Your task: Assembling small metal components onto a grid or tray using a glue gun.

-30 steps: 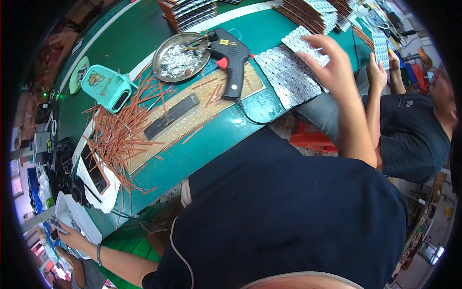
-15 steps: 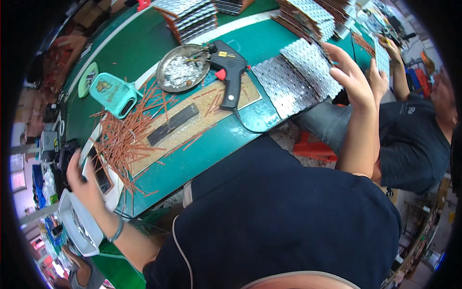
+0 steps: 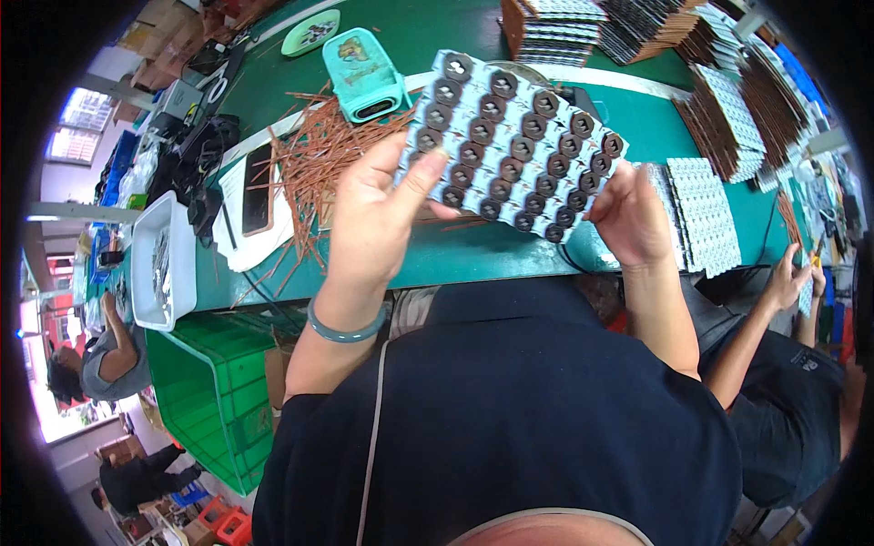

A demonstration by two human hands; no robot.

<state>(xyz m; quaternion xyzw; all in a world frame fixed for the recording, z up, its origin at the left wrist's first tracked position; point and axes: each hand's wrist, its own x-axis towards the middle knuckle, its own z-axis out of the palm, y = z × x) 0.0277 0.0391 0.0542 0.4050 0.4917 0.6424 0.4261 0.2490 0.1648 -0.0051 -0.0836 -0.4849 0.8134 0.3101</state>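
Observation:
A silvery-white panel [image 3: 505,159] with rows of dark brown round pieces hangs tilted over the table, between my two hands. My left hand [image 3: 378,209] is closed on its left edge, thumb over the face. At the lower right edge my right hand [image 3: 633,214] grips the panel, fingers partly behind it. A heap of thin reddish-brown sticks [image 3: 332,146] lies behind my left hand. More silvery panels [image 3: 706,218] rest on the table right of my right hand. The held panel hides most of the board and the round dish behind it.
A teal plastic holder [image 3: 364,68] and a light green dish [image 3: 310,34] stand farther back. Left are a dark phone [image 3: 259,191], a white bin [image 3: 164,264] and a green crate [image 3: 214,391]. Panel stacks [image 3: 551,32] line the back. A co-worker's hands [image 3: 787,278] are at far right.
My right hand has brought a panel from the right to the middle. My left hand has come in from the far left and taken its edge. The view has turned left.

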